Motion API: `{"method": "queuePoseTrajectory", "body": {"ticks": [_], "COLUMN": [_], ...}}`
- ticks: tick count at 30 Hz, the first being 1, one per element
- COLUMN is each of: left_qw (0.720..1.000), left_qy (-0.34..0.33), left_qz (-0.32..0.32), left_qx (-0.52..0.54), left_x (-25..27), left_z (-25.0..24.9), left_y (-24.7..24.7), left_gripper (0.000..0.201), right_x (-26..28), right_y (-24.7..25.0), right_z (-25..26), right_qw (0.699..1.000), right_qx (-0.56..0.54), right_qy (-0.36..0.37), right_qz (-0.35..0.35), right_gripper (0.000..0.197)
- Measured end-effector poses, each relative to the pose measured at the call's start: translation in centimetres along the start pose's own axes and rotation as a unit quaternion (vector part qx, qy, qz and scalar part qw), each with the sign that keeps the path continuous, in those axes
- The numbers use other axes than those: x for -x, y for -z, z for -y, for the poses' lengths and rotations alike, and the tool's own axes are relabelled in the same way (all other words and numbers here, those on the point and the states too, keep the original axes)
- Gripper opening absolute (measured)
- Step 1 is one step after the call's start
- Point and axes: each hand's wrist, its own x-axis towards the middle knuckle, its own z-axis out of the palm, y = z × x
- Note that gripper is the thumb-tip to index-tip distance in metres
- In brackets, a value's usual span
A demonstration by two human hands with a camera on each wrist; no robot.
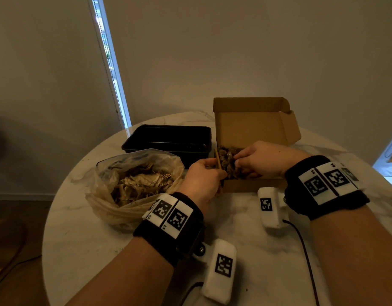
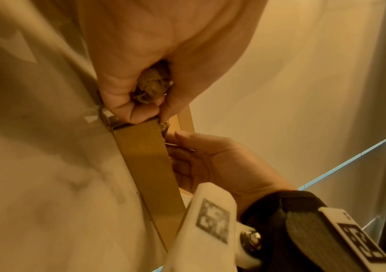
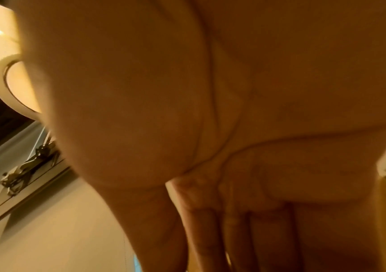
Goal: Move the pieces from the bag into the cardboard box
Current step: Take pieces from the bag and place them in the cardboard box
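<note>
- Progress looks partial: a dark heap of pieces [image 1: 229, 160] already lies in the near left corner of the cardboard box [image 1: 252, 129], right under and between the fingertips of both hands, while the far side of the box floor beyond the fingers shows bare cardboard.
- Left hand [image 1: 201, 180] sits at the box's near left corner; in the left wrist view its fingers [image 2: 126, 103] are curled around a clump of the dried, fibrous pieces (clenched on them, not yet let go), pressed against the top edge of the box wall.
- Right hand [image 1: 259, 159] reaches in over the near wall, fingers bent down into the heap. The left wrist view shows its fingers curled at the box edge with the thumb up, but whether they pinch a piece or only push the pile I cannot tell; the right wrist view is filled by the palm [image 3: 210, 92] and settles nothing.
- Bag [image 1: 133, 184] lies open on the table [image 1: 246, 228], just to the outer side of the left hand's knuckles, and it holds a good mass of pale dried pieces [image 1: 142, 180], which by my judgement is as much as the box has, or more.
- Black tray [image 1: 168, 140] stands beyond the left fingertips, next to the box; it takes no part in the task as far as I can see.
- Left to do, as I judge it: release the clump now in the left hand into the box, then go back to the bag for many more handfuls until it is empty.
</note>
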Motion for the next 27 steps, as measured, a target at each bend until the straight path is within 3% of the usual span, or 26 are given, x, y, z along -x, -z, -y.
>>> {"method": "queuePoseTrajectory", "body": {"ticks": [3, 7, 12, 16, 21, 27], "left_qw": [1.000, 0.996, 0.965, 0.960, 0.969, 0.976], "left_qy": [0.000, -0.010, 0.032, 0.030, 0.014, 0.008], "left_qz": [0.004, -0.037, -0.015, -0.003, -0.015, 0.007], "left_qx": [0.012, 0.078, 0.258, 0.279, 0.246, 0.218], "left_x": [0.2, 0.6, 1.7, 2.0, 2.4, 2.3], "left_z": [0.1, -1.2, -2.7, -2.8, -2.8, -2.7], "left_y": [-0.1, -0.2, -0.1, 0.0, -0.1, -0.2], "left_gripper": [0.036, 0.022, 0.049, 0.071, 0.080, 0.089], "right_x": [0.4, 1.5, 3.2, 3.9, 3.9, 4.0], "right_y": [0.2, 1.0, 1.4, 0.6, 0.0, -0.5], "right_z": [0.0, 0.0, 0.9, 1.8, 1.9, 2.4], "right_qw": [1.000, 0.995, 0.963, 0.952, 0.968, 0.970], "right_qx": [0.006, -0.016, -0.117, -0.123, -0.052, -0.057], "right_qy": [0.004, 0.038, 0.171, 0.232, 0.228, 0.236], "right_qz": [-0.018, -0.096, -0.173, -0.157, -0.089, -0.025], "right_gripper": [0.032, 0.035, 0.016, 0.012, 0.011, 0.010]}}
